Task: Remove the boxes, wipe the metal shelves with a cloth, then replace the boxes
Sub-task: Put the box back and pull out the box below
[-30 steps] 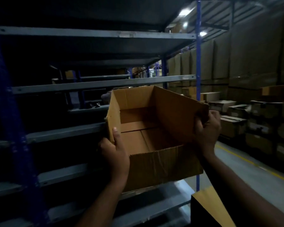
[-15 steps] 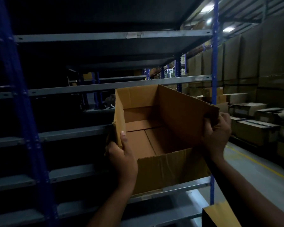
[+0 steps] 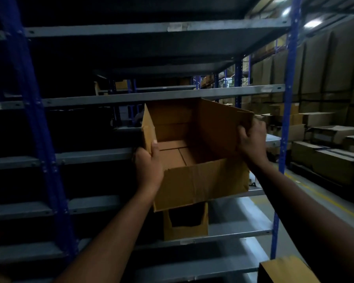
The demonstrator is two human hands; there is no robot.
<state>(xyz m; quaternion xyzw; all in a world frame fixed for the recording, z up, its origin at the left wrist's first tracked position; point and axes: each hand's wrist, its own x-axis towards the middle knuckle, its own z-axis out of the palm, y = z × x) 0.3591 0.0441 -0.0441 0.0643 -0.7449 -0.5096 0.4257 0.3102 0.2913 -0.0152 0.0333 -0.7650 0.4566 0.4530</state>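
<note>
Open box (image 3: pixel 200 178) — left hand (image 3: pixel 149 166) and right hand (image 3: pixel 252 139) grip its opposite rims.

Stacked cartons (image 3: pixel 323 160) line the aisle floor (image 3: pixel 307 193) beyond.

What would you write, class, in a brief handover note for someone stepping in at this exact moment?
Left hand grips the near left corner of the open cardboard box; right hand grips its right wall.
The box is empty, held up in front of the metal shelves.
A smaller cardboard box sits on a lower shelf.
No cloth in view; wiping progress cannot be told.
Left: shelve or set down this box.
</note>
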